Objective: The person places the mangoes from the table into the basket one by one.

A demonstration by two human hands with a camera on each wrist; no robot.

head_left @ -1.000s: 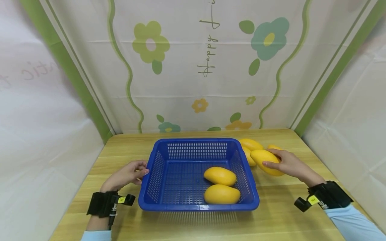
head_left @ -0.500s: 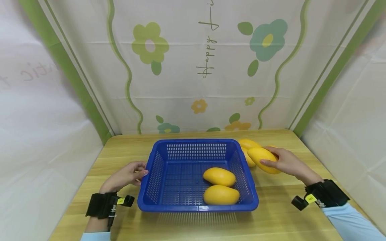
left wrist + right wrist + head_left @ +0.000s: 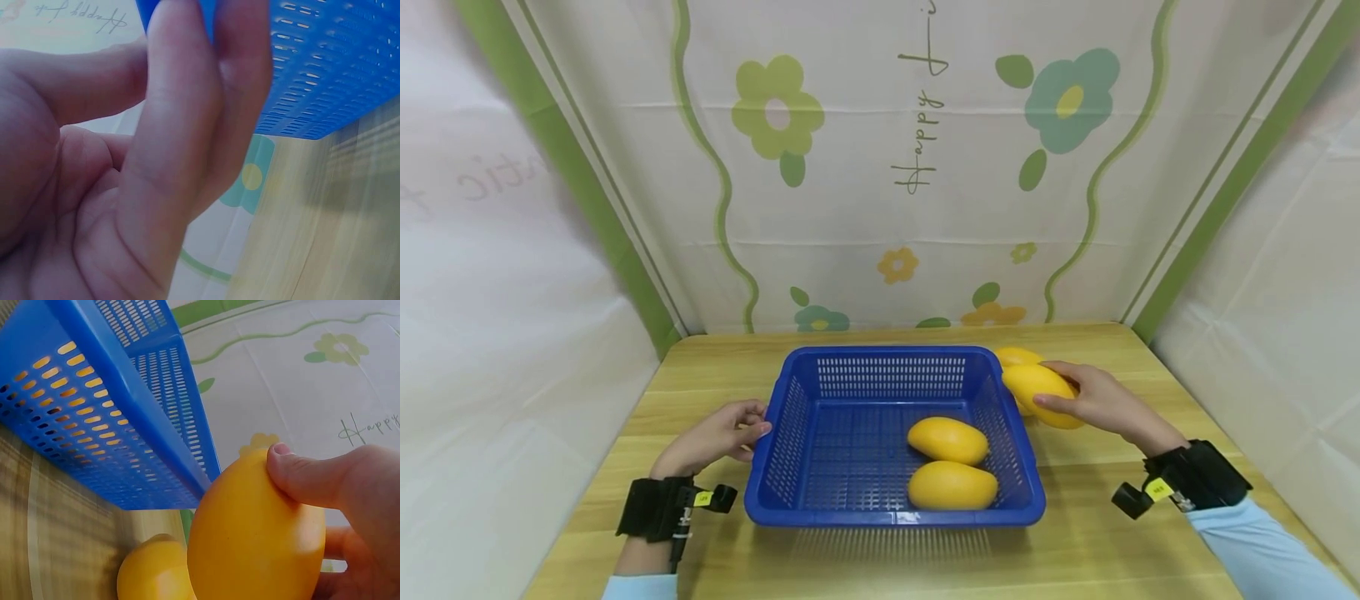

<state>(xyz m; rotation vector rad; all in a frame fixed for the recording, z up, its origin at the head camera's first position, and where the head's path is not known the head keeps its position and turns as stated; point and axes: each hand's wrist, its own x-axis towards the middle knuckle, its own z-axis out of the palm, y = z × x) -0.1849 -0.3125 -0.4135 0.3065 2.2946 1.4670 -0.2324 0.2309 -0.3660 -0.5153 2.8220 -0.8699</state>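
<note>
A blue plastic basket with slotted walls stands on the table, two yellow mangoes lying in its right half. My left hand holds the basket's left rim between thumb and fingers. In the left wrist view those fingers reach up to the blue edge. My right hand grips another mango just outside the basket's right rim. The right wrist view has the thumb on top of this mango, with the other fingers mostly hidden behind it.
Behind the held mango, another mango sits beside the basket's back right corner, partly covered. In the right wrist view a mango rests on the wooden table. Patterned cloth walls enclose the table at back and sides.
My right hand has carried the held mango leftward, closer to the basket's right rim, hiding more of the mangoes behind it. The left hand and the basket stay in place.
</note>
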